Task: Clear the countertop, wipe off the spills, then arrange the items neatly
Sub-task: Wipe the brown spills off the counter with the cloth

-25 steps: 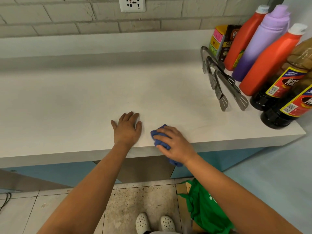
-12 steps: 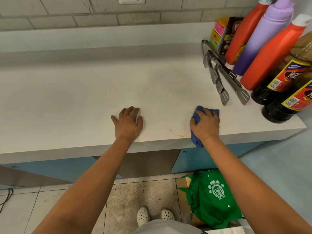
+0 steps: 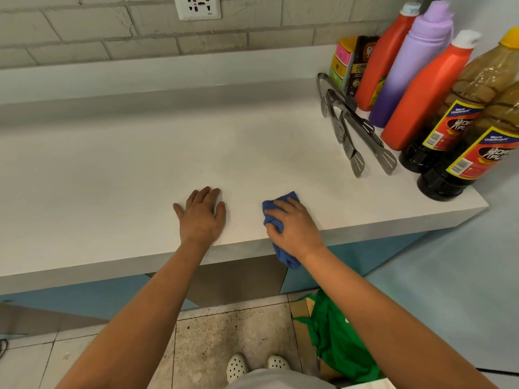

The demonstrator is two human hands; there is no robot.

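The white surface (image 3: 118, 169) across the frame's left and centre looks wiped, with no spills visible. At lower centre the left hand (image 3: 202, 217) lies flat, fingers spread. Beside it the right hand (image 3: 295, 226) grips a crumpled blue cloth (image 3: 276, 217) at the front edge. Tongs (image 3: 354, 136) and bottles (image 3: 421, 88) crowd the upper right, apparently already arranged.
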